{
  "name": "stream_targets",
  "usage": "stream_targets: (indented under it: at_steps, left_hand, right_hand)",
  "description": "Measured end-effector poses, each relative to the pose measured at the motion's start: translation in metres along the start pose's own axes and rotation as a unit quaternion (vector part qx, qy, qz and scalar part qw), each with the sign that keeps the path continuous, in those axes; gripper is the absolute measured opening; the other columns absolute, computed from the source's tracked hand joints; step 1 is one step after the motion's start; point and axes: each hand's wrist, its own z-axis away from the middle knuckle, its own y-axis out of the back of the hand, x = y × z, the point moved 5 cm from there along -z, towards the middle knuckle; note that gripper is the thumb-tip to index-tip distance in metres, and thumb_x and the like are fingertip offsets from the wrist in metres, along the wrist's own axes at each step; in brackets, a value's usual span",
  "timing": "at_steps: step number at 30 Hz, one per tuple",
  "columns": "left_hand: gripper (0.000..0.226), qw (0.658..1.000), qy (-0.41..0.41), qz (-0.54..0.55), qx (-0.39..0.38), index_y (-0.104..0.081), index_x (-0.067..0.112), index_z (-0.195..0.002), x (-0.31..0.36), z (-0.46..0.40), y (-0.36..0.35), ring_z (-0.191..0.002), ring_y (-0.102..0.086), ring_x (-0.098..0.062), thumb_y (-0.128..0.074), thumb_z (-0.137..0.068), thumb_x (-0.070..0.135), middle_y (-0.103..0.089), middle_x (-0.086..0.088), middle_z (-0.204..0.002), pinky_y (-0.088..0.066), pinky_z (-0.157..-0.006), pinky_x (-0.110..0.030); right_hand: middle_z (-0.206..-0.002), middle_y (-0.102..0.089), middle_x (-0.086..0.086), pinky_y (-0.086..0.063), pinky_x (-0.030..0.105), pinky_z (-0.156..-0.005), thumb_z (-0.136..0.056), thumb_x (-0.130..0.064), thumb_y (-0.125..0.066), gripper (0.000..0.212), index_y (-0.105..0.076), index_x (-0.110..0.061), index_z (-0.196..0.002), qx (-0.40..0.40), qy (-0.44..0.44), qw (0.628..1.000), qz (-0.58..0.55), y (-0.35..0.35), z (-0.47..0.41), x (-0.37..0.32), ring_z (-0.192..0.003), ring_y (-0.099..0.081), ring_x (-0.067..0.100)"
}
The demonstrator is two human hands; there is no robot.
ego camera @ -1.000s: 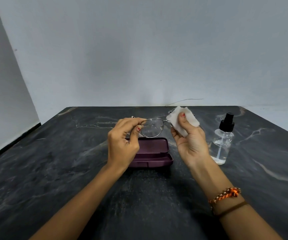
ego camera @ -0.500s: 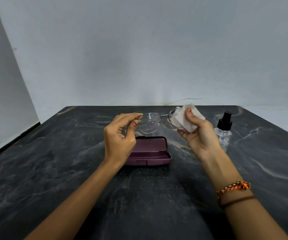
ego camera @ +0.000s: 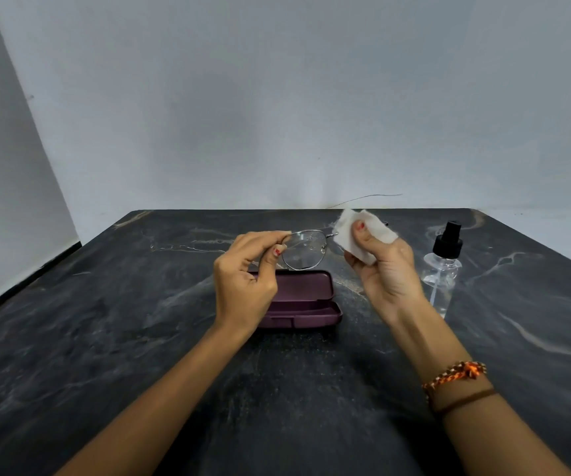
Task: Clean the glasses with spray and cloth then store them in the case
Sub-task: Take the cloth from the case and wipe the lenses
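Thin metal-framed glasses (ego camera: 304, 249) are held up above the table, lenses facing me. My left hand (ego camera: 246, 280) pinches the left rim between thumb and fingers. My right hand (ego camera: 385, 269) grips a folded white cloth (ego camera: 363, 235) wrapped over the right lens, thumb pressed on the cloth; that lens is hidden. One thin temple arm sticks up and right behind the cloth. A maroon glasses case (ego camera: 306, 300) lies open on the table just below the glasses, partly behind my left hand.
A clear spray bottle (ego camera: 444, 266) with a black pump top stands to the right of my right hand. The dark marble table (ego camera: 105, 338) meets a pale wall at the back and on the left.
Both hands with the glasses dipped slightly toward the case. The right hand's cloth stays over the right lens, thumb shifted on it.
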Motion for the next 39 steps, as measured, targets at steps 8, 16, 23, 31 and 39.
stream_targets:
  at_steps: [8, 16, 23, 31, 39]
  left_hand:
    - [0.024, 1.0, -0.003, 0.008, -0.014, -0.061, 0.014, -0.099, 0.004, -0.005, -0.001, -0.085, -0.064, -0.02, -0.057, -0.078, 0.002, -0.063, 0.008, -0.087, -0.055, -0.078, -0.029]
    - [0.025, 0.999, -0.011, -0.007, -0.04, -0.062, 0.01, -0.099, 0.006, -0.002, -0.003, -0.082, -0.062, -0.013, -0.058, -0.076, 0.001, -0.064, 0.002, -0.088, -0.054, -0.076, -0.027]
    - [0.023, 0.998, -0.018, -0.031, -0.06, -0.062, 0.013, -0.097, 0.01, -0.003, -0.002, -0.083, -0.06, -0.013, -0.056, -0.078, 0.002, -0.062, 0.005, -0.086, -0.054, -0.075, -0.024]
    - [0.025, 0.995, 0.07, -0.015, -0.07, -0.062, 0.018, -0.093, -0.004, -0.008, 0.003, -0.085, -0.065, -0.011, -0.057, -0.081, -0.003, -0.065, 0.001, -0.088, -0.052, -0.077, -0.015]
    - [0.032, 0.987, 0.152, 0.032, -0.042, -0.063, 0.028, -0.079, -0.015, -0.013, 0.011, -0.072, -0.064, 0.006, -0.058, -0.081, -0.003, -0.066, 0.01, -0.081, -0.05, -0.068, -0.007]
  right_hand:
    - [-0.065, -0.073, -0.005, -0.056, 0.018, -0.058, -0.077, -0.006, -0.061, 0.007, -0.065, -0.012, -0.08, 0.014, 0.015, 0.999, 0.04, 0.005, -0.003, -0.015, -0.066, -0.068, 0.006]
    - [-0.07, -0.069, -0.004, -0.053, 0.02, -0.055, -0.087, -0.013, -0.054, 0.006, -0.06, -0.015, -0.084, 0.09, 0.006, 0.991, -0.098, 0.0, 0.002, 0.001, -0.068, -0.065, 0.009]
    - [-0.064, -0.073, -0.006, -0.054, 0.016, -0.055, -0.08, -0.003, -0.056, 0.011, -0.062, -0.012, -0.083, -0.01, 0.018, 1.0, 0.004, -0.001, -0.002, -0.009, -0.064, -0.068, 0.004]
    - [-0.061, -0.07, -0.007, -0.049, 0.015, -0.054, -0.082, -0.015, -0.061, 0.009, -0.064, -0.016, -0.073, 0.014, 0.027, 0.982, 0.189, 0.007, -0.002, -0.015, -0.061, -0.061, 0.005]
    - [-0.053, -0.069, -0.014, -0.053, 0.014, -0.055, -0.088, -0.022, -0.054, 0.016, -0.061, -0.019, -0.074, 0.064, 0.041, 0.986, 0.148, 0.005, 0.002, -0.008, -0.055, -0.064, 0.0]
